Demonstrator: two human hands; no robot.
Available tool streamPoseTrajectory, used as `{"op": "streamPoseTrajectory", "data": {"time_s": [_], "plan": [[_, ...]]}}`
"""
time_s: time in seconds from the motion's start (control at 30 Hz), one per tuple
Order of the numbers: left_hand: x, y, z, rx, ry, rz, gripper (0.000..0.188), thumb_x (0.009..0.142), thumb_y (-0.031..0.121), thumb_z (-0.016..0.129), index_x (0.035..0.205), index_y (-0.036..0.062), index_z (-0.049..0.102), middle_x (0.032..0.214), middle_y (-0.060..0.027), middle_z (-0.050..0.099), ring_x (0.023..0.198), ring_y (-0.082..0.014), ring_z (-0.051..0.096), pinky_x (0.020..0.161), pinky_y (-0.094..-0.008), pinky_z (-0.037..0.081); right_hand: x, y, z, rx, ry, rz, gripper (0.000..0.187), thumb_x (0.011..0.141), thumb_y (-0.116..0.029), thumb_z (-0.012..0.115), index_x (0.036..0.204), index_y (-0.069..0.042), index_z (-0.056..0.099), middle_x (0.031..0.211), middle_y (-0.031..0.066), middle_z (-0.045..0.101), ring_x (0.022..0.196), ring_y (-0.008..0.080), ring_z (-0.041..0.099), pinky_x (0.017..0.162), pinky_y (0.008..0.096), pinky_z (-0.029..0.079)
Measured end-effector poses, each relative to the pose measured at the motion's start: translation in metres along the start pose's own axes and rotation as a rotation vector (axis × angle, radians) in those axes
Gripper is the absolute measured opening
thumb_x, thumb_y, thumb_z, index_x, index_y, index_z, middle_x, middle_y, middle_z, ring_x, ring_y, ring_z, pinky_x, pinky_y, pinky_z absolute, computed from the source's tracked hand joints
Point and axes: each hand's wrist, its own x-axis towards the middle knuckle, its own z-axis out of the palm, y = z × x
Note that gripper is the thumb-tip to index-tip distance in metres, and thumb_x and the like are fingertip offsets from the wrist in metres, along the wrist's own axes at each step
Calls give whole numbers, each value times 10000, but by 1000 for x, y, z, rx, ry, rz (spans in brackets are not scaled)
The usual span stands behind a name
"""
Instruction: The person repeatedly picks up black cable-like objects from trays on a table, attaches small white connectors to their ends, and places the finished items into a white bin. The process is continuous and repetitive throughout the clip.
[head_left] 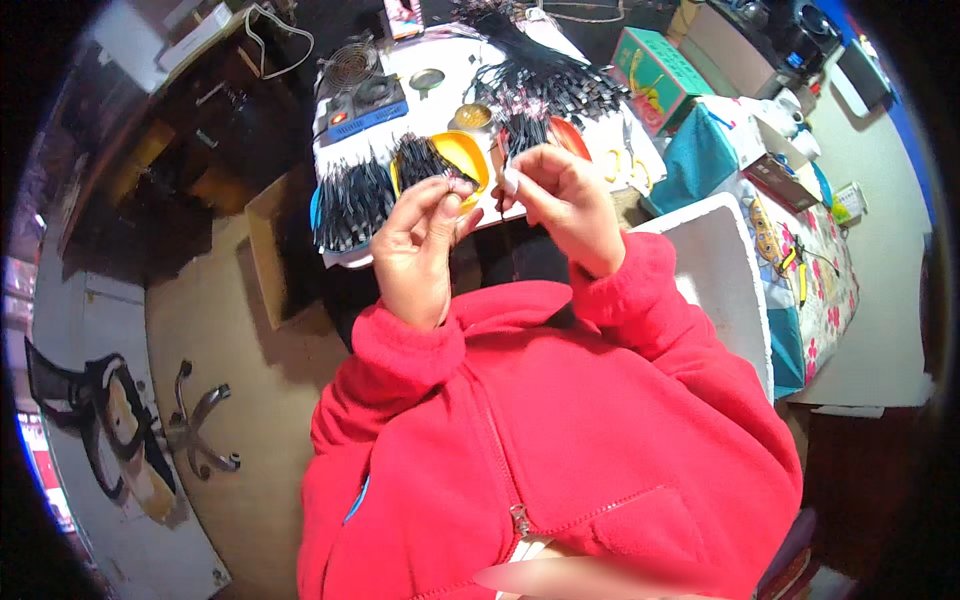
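Note:
My left hand [422, 238] and my right hand [572, 205] are raised in front of my chest, a short gap between their fingertips. The fingers of my left hand pinch something small, which I cannot make out against the cables behind. Between thumb and forefinger, my right hand grips a thin dark cable [502, 200] that hangs down. Just beyond the hands lie bundles of short black cables: one [355, 203] at the table's left front, another [418, 163] in a yellow tray [468, 152], and a third [526, 130] by an orange tray [571, 138].
On the white table stand a blue device [368, 116], a small round tin [472, 117] and yellow-handled scissors [632, 168]. More black cables [560, 82] are heaped at the back. A white foam box [722, 265] is at my right, a cardboard box [272, 250] at left.

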Motion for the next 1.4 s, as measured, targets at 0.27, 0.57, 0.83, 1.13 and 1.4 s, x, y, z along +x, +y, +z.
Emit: {"op": "streamPoseTrajectory", "data": {"time_s": [0.27, 0.57, 0.83, 1.13, 1.4], "plan": [[-11, 3, 8, -14, 65, -2, 139, 885, 36, 632, 1010, -20, 653, 999, -71, 655, 871, -118, 617, 769, -230, 508, -21, 3, 39, -264, 51, -99, 135, 861, -56, 666, 957, 20, 609, 764, 48, 642, 666, 62, 602, 598, 218, 500], [-15, 7, 7, 96, 23, -53, 143, 908, 80, 613, 1011, -18, 635, 900, -60, 675, 745, -98, 622, 684, -234, 525, -19, -6, 20, -287, -32, -67, 101, 876, 9, 626, 973, 31, 610, 871, 45, 651, 764, 76, 621, 679, 206, 508], [-18, 7, 9, 209, -19, -92, 141, 926, 111, 597, 997, -5, 635, 800, -51, 672, 621, -65, 554, 571, -193, 450, -10, -8, 23, -265, 26, -149, 120, 829, -46, 694, 917, 22, 647, 776, 52, 654, 647, 68, 612, 584, 213, 502], [-17, 9, 4, 81, -81, -201, 127, 934, 98, 581, 992, -6, 627, 737, -43, 623, 562, -47, 480, 498, -171, 368, -10, 4, 19, -16, -23, -127, 120, 873, -62, 656, 946, 30, 628, 849, 45, 645, 731, 70, 601, 646, 206, 500], [-16, 1, -2, -159, -20, -273, 131, 919, 87, 597, 1001, -10, 627, 783, -42, 623, 576, -55, 481, 488, -169, 347, -10, 23, 27, 852, -148, 259, 95, 913, -94, 600, 970, -20, 584, 878, 47, 623, 769, 133, 595, 743, 274, 487]]}}
